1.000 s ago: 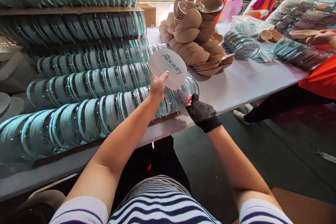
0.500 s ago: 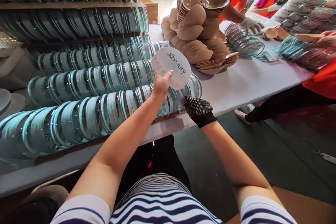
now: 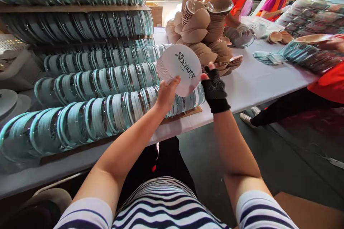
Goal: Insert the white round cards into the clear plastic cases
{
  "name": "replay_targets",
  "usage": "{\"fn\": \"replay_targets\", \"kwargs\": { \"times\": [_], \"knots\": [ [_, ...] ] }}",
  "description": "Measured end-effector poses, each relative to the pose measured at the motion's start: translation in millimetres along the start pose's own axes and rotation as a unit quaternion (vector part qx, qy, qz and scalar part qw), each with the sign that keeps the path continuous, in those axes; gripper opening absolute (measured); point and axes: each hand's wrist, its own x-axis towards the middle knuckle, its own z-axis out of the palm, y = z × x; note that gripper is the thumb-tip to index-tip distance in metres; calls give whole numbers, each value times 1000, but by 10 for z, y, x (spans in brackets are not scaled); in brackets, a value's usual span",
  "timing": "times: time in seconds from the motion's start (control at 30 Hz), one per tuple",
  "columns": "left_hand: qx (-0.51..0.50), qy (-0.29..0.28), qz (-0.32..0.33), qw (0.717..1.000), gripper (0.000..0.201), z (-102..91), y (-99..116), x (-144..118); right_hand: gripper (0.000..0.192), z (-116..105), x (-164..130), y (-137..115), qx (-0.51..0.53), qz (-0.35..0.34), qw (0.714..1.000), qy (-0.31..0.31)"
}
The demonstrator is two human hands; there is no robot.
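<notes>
My left hand grips a stack of white oval cards printed "Sbeauty", held up in front of me. My right hand, in a black dotted fingerless glove, touches the right edge of that stack with thumb and fingers. Just below and behind the cards lie rows of clear teal-tinted round cases set on edge along the white table.
More rows of clear cases fill shelves at the left. A heap of beige cups sits mid-table. Other people in orange work at the far right, with a gloved hand on a case row and packaged items.
My right hand rose from the end of the front case row up to the card stack's right edge. The card stack lifted slightly. The co-worker's gloved hand moved along the far cases.
</notes>
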Motion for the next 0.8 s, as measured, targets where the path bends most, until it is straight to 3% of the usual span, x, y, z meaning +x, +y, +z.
{"fn": "replay_targets", "kwargs": {
  "times": [0.07,0.2,0.3,0.37,0.43,0.5,0.6,0.7,0.8],
  "knots": [
    [18,13,-22,1000,18,-40,76,-123,58,93,-14,-113,-60,-47,997,6],
    [42,35,-53,997,25,-127,167,-261,54,308,-186,-274,-94,-120,983,102],
    [-10,-1,-69,998,32,-166,230,-231,59,203,-294,-275,-56,-33,970,232],
    [-49,25,-55,997,34,-190,290,-138,62,-34,-439,-240,-83,37,951,297],
    [-75,78,-42,993,32,-224,352,-7,59,-297,-697,-212,-170,47,951,252],
    [-90,110,-58,988,32,-266,399,119,52,-464,-1011,-204,-256,9,959,121],
    [-102,115,-90,984,33,-317,418,218,43,-452,-1339,-246,-319,-46,947,-13],
    [-101,113,-90,984,33,-329,413,209,39,-299,-1333,-350,-327,-51,942,-55],
    [-101,109,-91,985,32,-320,429,179,36,-259,-1157,-456,-262,-40,959,-98]
  ]
}}
